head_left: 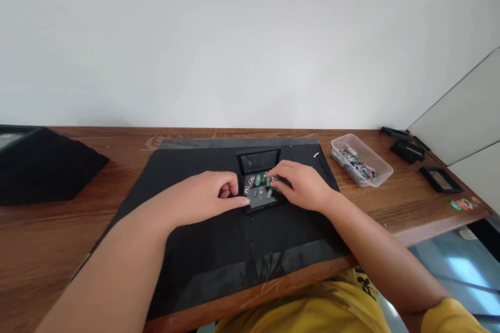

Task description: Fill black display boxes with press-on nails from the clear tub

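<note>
- Two bare hands meet over a small black case [260, 187] lying open on a black mat [195, 250], near the middle of a wooden surface [47, 250].
- Several small oval pieces [258, 181], green, pale and reddish, already sit in the case's tray; by the look of it the tray is partly filled, though how many spaces remain is too small to tell.
- Left hand [207, 196] rests curled at the case's left edge, its fingers [233, 187] bent in against the tray; whether they pinch a piece cannot be told.
- Right hand [302, 184] lies over the tray's right side, fingers narrowed and tips down among the pieces; a held piece, if any, is hidden.
- Hinged lid [259, 160] stands tilted up at the far side, glossy and dark with a clear window.
- Clear plastic tub [361, 160], rectangular with rounded corners, sits to the right just off the mat, holding a heap of mixed coloured pieces, so plenty appears unsorted.
- Further right lie flat black frames [440, 179], apart from each other, and a few loose coloured pieces [463, 204] near the surface's edge.
- Matte black cloth-like bundle [42, 166] sits at the far left.
- Wood grain is reddish brown and smooth; the mat is dull, with a shinier strip along its near edge.
</note>
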Action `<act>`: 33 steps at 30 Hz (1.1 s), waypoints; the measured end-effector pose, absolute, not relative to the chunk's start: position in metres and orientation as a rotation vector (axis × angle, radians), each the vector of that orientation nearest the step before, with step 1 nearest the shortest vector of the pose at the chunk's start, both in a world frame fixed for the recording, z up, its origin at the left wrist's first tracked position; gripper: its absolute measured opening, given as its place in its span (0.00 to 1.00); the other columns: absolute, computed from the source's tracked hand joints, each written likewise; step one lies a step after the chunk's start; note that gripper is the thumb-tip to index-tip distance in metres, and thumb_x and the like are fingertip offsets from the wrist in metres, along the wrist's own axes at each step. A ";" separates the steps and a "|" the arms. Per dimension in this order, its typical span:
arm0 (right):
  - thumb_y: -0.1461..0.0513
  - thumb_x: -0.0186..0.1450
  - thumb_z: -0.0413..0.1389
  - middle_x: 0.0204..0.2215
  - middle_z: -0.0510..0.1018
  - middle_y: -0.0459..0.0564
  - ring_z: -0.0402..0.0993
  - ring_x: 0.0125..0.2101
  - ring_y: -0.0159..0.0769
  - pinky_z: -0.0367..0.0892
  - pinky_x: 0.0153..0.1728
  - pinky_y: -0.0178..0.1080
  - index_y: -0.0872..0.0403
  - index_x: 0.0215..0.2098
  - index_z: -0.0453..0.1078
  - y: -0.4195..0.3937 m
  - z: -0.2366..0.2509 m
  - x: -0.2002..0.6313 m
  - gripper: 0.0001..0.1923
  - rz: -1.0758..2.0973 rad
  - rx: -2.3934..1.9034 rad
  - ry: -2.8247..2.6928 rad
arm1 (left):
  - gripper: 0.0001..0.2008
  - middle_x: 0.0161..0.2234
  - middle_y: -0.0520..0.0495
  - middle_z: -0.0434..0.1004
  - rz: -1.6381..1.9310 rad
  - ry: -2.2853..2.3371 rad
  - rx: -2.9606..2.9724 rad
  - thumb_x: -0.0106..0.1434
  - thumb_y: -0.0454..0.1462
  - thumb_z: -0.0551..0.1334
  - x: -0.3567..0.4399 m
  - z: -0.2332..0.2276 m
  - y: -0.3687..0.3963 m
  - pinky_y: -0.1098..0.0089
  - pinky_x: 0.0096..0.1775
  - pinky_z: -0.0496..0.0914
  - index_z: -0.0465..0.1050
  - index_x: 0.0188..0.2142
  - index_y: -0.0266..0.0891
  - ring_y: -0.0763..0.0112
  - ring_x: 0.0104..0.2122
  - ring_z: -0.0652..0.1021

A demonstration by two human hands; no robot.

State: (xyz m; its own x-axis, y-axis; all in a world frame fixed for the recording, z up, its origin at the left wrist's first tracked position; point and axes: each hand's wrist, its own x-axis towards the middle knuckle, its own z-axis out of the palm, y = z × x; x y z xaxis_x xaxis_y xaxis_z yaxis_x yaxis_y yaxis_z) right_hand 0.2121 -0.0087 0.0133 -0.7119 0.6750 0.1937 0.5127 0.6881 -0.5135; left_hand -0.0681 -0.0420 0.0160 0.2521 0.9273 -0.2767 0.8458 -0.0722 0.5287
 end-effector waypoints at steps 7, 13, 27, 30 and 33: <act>0.67 0.74 0.67 0.41 0.87 0.49 0.80 0.39 0.37 0.71 0.44 0.38 0.53 0.52 0.81 -0.006 0.018 0.226 0.09 0.671 -0.975 -2.489 | 0.13 0.23 0.53 0.74 0.241 1.687 1.976 0.56 0.51 0.73 -0.073 0.012 -0.038 0.64 0.29 0.60 0.80 0.32 0.48 0.66 0.24 0.72; 0.68 0.77 0.63 0.49 0.88 0.54 0.83 0.52 0.44 0.74 0.54 0.44 0.52 0.55 0.81 -0.005 0.011 0.222 0.11 0.578 -1.007 -2.539 | 0.14 0.24 0.54 0.75 0.290 1.689 1.957 0.56 0.51 0.74 -0.077 0.011 -0.034 0.64 0.30 0.60 0.91 0.40 0.53 0.67 0.24 0.71; 0.65 0.77 0.65 0.56 0.88 0.57 0.82 0.57 0.47 0.73 0.62 0.50 0.52 0.60 0.80 -0.004 0.003 0.215 0.15 0.540 -0.982 -2.583 | 0.18 0.25 0.52 0.76 0.303 1.614 1.975 0.60 0.54 0.72 -0.073 0.007 -0.034 0.65 0.30 0.61 0.94 0.44 0.54 0.66 0.26 0.72; 0.65 0.77 0.65 0.55 0.88 0.56 0.82 0.57 0.48 0.73 0.62 0.50 0.52 0.60 0.80 -0.004 0.002 0.214 0.14 0.533 -0.981 -2.584 | 0.19 0.25 0.52 0.76 0.301 1.622 1.989 0.59 0.56 0.71 -0.072 0.007 -0.035 0.66 0.30 0.61 0.93 0.44 0.53 0.66 0.26 0.72; 0.65 0.77 0.64 0.55 0.89 0.58 0.82 0.57 0.48 0.74 0.61 0.50 0.53 0.60 0.81 -0.004 0.002 0.214 0.14 0.526 -0.976 -2.597 | 0.19 0.26 0.51 0.77 0.293 1.630 1.990 0.59 0.55 0.71 -0.071 0.006 -0.035 0.66 0.30 0.61 0.93 0.44 0.53 0.66 0.26 0.72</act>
